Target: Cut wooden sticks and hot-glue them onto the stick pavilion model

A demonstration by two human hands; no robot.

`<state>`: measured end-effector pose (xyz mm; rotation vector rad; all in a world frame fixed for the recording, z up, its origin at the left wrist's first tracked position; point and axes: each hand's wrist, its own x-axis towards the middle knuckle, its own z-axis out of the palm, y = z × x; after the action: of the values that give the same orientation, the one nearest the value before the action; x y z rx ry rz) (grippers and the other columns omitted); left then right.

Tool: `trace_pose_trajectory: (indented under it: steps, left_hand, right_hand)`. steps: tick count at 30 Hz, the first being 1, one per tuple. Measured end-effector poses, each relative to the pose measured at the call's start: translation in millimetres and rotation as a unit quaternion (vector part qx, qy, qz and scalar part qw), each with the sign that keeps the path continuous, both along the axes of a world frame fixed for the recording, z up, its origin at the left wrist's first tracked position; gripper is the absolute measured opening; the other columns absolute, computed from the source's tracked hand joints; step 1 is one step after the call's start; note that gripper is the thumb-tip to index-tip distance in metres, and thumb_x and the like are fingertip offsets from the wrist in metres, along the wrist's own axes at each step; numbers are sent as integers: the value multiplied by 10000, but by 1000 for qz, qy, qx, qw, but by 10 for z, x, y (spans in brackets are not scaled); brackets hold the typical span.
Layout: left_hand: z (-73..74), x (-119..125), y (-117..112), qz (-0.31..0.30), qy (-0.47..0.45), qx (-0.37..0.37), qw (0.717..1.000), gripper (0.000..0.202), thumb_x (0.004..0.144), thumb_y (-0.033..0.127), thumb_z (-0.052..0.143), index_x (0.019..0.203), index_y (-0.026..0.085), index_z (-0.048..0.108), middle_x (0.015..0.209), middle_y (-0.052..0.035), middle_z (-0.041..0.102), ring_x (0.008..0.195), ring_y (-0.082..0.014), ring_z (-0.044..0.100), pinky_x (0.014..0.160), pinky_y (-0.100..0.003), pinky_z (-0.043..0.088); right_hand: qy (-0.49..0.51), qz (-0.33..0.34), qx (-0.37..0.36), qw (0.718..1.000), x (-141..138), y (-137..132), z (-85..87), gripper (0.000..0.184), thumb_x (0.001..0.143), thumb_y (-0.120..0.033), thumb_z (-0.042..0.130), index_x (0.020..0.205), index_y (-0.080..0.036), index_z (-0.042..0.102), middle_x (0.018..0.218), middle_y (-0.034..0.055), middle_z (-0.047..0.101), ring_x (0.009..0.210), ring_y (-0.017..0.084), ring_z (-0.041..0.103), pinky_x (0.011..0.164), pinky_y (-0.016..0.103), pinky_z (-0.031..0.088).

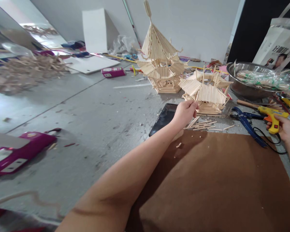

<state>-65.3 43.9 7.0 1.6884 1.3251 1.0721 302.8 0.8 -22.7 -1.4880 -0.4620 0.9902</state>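
Note:
My left hand (186,112) is closed in a pinch at the near left side of a small pavilion model (211,94) built from thin wooden sticks. Whether the fingers grip the model or a loose stick is hidden. Several loose sticks (204,125) lie just below it. At the right edge, my right hand (288,129) is wrapped round the handle of a yellow glue gun (275,120), its nozzle pointing left. A taller pavilion model (160,54) with a pointed roof stands behind the small one.
A brown board (222,180) lies in front of me. Beside it are a black phone (164,117) and blue-handled pliers (250,127). A metal bowl (248,85) holds plastic-wrapped sticks. Purple power strips (31,151) and a blurred stick pile (26,71) lie to the left.

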Motion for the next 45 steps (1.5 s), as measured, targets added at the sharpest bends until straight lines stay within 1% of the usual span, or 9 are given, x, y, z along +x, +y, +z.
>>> trace_pose_trajectory:
  steps: [7,13,18,22,29,36,41,45]
  left_hand:
    - [-22,9,46,6,-2,-1,1000,282,785,349,379,625,155,505,398,52,477,330,-41,367,379,-159,272]
    - [-19,30,50,1,-23,-10,1000,294,778,352,394,597,149,504,380,52,464,318,-40,360,377,-163,277]
    - [-15,41,49,-3,-58,-31,998,290,782,347,410,594,149,506,365,57,448,287,-39,332,351,-174,256]
    - [-11,41,44,-17,-92,-56,994,278,795,315,417,599,141,512,355,53,445,265,-37,318,324,-172,228]
    - [9,38,44,-29,-137,-86,986,264,815,265,431,615,122,525,349,49,451,252,-24,318,307,-157,219]
    - [20,25,56,-50,-176,-111,977,263,819,271,458,616,115,521,341,50,464,244,-20,321,296,-150,212]
    - [33,28,46,-54,-184,-116,974,259,829,246,450,618,114,522,337,49,465,239,-21,322,290,-149,206]
    - [34,29,44,-51,-182,-111,976,256,835,216,427,623,111,526,337,49,457,239,-21,320,289,-150,204]
  right_hand:
    - [2,8,2,1000,-6,-1,1,153,779,-102,407,772,-126,558,541,40,598,373,112,512,346,233,481]
    - [-4,10,7,1000,11,1,-12,150,782,-92,415,800,-121,561,564,39,608,384,111,524,353,231,489]
    - [-10,10,8,1000,16,1,-20,135,783,-96,423,810,-117,554,587,39,613,389,112,531,350,232,488]
    - [-17,4,6,1000,12,6,-32,119,780,-96,429,808,-120,543,577,30,602,378,110,523,344,233,482]
    - [-27,9,-2,1000,-22,-5,-15,126,788,-117,423,805,-113,547,597,45,589,391,101,508,369,226,470]
    - [-51,2,-17,999,-48,-14,15,119,775,-119,442,838,-125,543,652,40,581,421,91,500,433,239,464]
    - [-62,18,-28,998,-51,-24,27,112,766,-136,453,837,-129,540,684,50,580,440,88,505,472,249,456]
    - [-83,33,-29,996,-67,-32,41,94,755,-134,447,785,-129,536,660,59,574,438,84,500,481,251,453]
